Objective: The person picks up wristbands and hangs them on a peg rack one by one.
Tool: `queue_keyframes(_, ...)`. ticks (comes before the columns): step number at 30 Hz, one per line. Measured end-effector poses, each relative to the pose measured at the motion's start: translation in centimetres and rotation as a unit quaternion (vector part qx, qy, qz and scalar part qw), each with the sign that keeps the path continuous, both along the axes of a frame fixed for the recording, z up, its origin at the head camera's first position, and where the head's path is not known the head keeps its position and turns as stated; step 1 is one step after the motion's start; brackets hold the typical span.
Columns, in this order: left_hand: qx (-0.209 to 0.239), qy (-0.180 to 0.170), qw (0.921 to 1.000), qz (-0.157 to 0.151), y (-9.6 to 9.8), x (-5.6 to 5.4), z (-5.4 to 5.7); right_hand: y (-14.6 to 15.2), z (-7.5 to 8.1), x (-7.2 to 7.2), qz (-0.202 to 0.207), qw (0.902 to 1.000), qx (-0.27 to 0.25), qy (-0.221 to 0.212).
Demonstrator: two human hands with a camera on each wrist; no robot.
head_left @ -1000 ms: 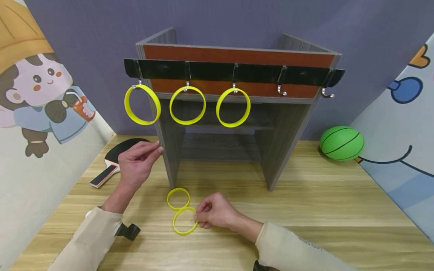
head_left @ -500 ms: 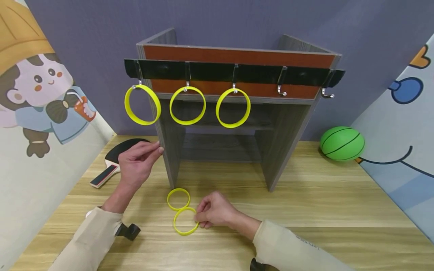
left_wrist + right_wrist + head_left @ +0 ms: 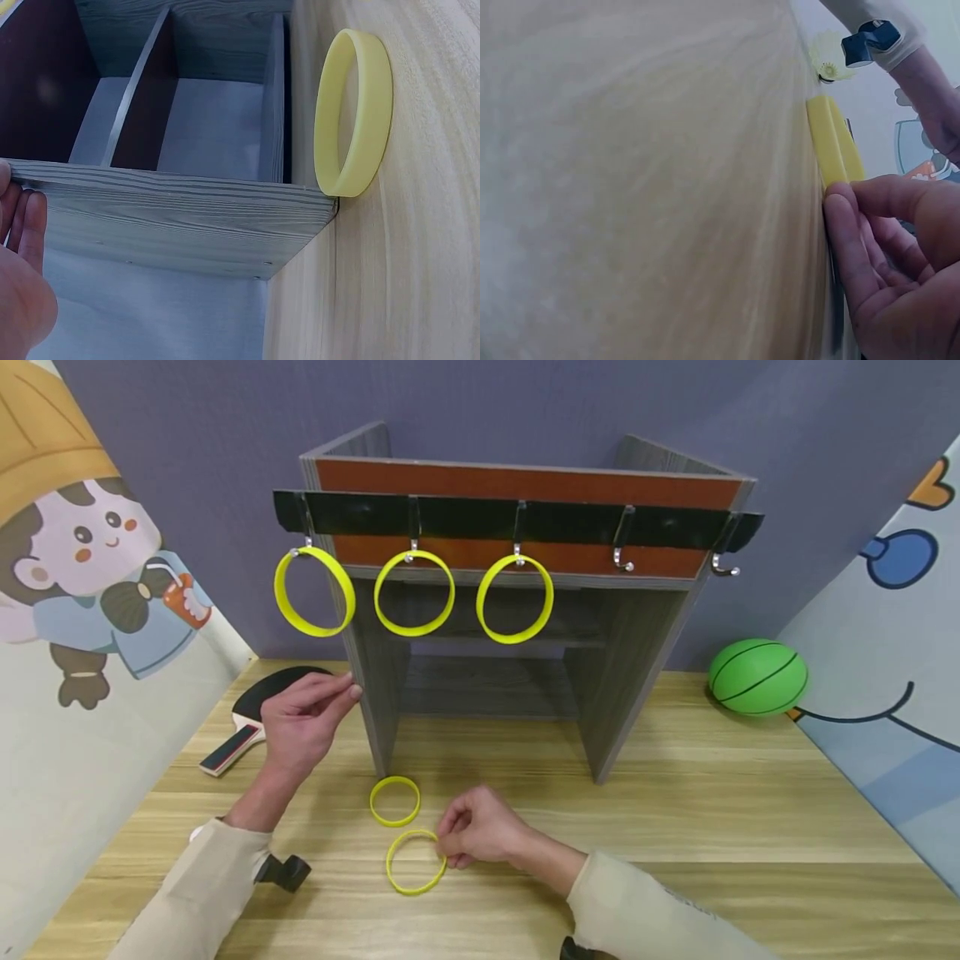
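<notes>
My right hand (image 3: 480, 827) pinches the right edge of a yellow silicone wristband (image 3: 389, 870) low over the table. The right wrist view shows thumb and fingertips meeting on that wristband (image 3: 826, 142). A second yellow wristband (image 3: 372, 814) lies just beyond, by the foot of the grey wooden shelf unit (image 3: 637, 677), apart from the first. My left hand (image 3: 303, 722) grips the front edge of the unit's left side panel between thumb and fingers; the left wrist view shows only part of this hand (image 3: 26, 277).
A black hook rail (image 3: 465, 518) crosses the unit's front. Three yellow wristbands hang from its left hooks, including the middle one (image 3: 378, 597); the two right hooks (image 3: 622, 560) hold nothing. A table tennis bat (image 3: 243, 731) lies left, a green ball (image 3: 757, 677) right.
My right hand has drawn the nearer wristband slightly toward me and right, so it no longer touches the other one. The left hand stays in place on the panel.
</notes>
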State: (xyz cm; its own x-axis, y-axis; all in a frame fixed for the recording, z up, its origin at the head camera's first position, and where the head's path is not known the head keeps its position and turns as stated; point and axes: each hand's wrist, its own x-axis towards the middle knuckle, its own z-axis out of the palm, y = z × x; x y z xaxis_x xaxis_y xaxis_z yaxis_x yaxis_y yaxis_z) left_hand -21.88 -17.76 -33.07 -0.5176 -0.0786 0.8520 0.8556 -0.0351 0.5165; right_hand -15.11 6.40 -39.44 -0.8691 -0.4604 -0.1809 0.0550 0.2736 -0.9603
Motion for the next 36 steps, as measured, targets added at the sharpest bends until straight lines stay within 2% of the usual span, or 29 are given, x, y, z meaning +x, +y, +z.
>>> queue_keyframes(6,-0.001,-0.002,1.0,0.002,-0.1,-0.2,-0.2,0.5,0.0,0.3,0.005,0.9997,-0.022,-0.004)
queue_keyframes(12,-0.022,0.001,0.9996,0.02,0.2,0.6,0.8,1.0,0.3,0.8,0.01,0.9995,-0.027,-0.013)
queue_keyframes(15,-0.023,0.0,0.9995,0.02,0.3,0.8,1.0,1.3,0.5,1.1,0.015,0.9991,-0.035,-0.018)
queue_keyframes(23,-0.008,0.003,0.9999,0.013,-0.1,-0.3,-0.2,2.0,1.0,1.7,0.01,0.9967,-0.076,-0.028)
queue_keyframes(26,-0.01,0.006,0.9998,0.015,-0.2,-0.3,-0.2,2.3,1.1,1.6,0.006,0.995,-0.096,-0.027)
queue_keyframes(31,-0.017,0.003,0.9998,0.014,0.2,0.4,0.5,2.7,1.4,1.5,-0.002,0.9919,-0.122,-0.036)
queue_keyframes(36,-0.008,0.002,0.9999,0.01,-0.1,-0.2,-0.1,3.2,1.9,1.3,-0.018,0.9899,-0.134,-0.043)
